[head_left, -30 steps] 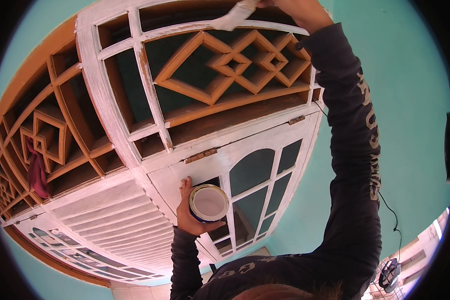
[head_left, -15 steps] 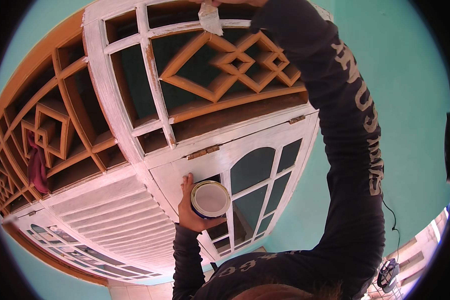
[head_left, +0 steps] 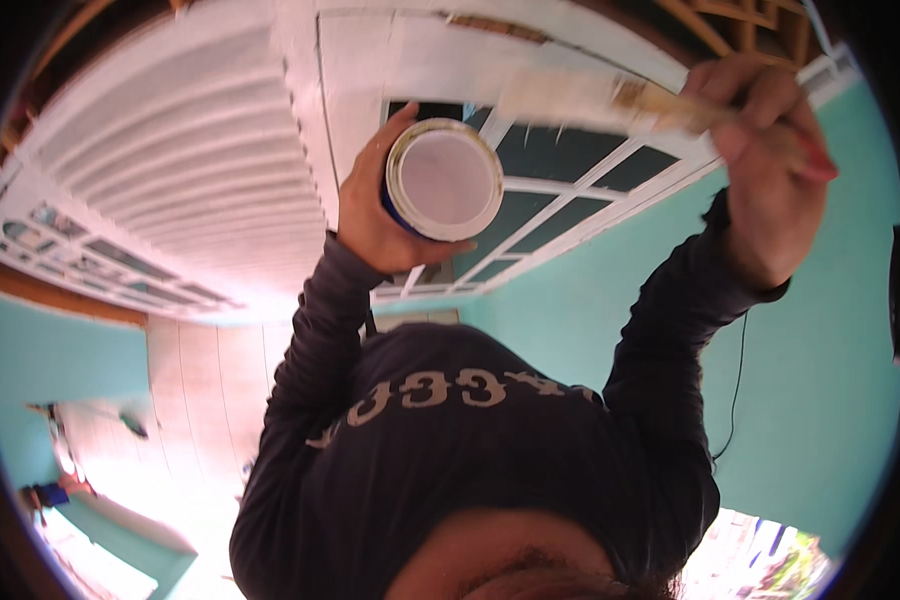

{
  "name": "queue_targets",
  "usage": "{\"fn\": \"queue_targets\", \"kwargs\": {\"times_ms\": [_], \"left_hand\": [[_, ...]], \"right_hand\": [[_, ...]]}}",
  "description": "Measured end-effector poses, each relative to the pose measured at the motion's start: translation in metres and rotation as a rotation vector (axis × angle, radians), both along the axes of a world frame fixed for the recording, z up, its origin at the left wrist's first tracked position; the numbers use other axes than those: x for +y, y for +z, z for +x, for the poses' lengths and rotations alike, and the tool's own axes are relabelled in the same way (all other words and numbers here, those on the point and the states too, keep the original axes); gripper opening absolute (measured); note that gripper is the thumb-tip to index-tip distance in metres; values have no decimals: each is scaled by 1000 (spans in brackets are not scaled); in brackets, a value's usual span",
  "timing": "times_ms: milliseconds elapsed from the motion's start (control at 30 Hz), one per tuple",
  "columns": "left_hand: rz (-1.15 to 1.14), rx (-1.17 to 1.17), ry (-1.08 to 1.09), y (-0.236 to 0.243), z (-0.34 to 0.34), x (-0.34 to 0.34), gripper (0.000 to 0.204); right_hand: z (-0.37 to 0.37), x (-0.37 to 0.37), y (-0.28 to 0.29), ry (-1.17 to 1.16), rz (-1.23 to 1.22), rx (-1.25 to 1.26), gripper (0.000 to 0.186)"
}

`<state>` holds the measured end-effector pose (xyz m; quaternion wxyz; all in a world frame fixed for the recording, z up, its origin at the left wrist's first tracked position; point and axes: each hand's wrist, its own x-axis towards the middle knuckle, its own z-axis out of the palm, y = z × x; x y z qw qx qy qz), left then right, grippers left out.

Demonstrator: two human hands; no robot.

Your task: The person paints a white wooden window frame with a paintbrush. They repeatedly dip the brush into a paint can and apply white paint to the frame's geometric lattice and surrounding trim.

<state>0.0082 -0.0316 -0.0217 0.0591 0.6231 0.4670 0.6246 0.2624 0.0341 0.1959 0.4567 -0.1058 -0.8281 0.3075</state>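
My left hand [head_left: 375,215] is wrapped round a small round paint can [head_left: 444,181] with a dark blue side. The can is open at the top, with white paint inside and smears on its rim. To the right of the can, my right hand [head_left: 770,150] is closed on a paintbrush [head_left: 658,105]. Its white-coated bristles point left toward the can and are smeared by motion. The brush is apart from the can's mouth, near the white door frame behind it. A red tip shows by the fingers, perhaps the end of the handle.
Behind the can stands a white-painted door [head_left: 360,60] with dark glass panes and a rusty hinge [head_left: 495,27]. White slatted panels [head_left: 170,130] lie to the left. Brown wooden lattice [head_left: 740,20] shows at the upper right. A turquoise wall [head_left: 810,330] with a hanging cable is on the right.
My right hand has come down from the lattice above the door with the brush, to beside the can. The view has tilted downward. My left hand still holds the can.
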Motion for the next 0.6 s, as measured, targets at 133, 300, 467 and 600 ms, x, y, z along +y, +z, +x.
{"fn": "queue_targets", "kwargs": {"times_ms": [133,300,467,600], "left_hand": [[-35,77,62,-16,2,-25,118],[12,56,204,-36,9,-40,108],[36,98,306,-39,12,-47,101],[21,230,330,-41,7,-50,109]], "right_hand": [[-27,-10,-66,130,-236,-183,19],[-67,-2,-108,236,-107,-422,17],[-90,1,-134,285,92,-511,16],[-91,4,-127,281,55,-488,15]]}}
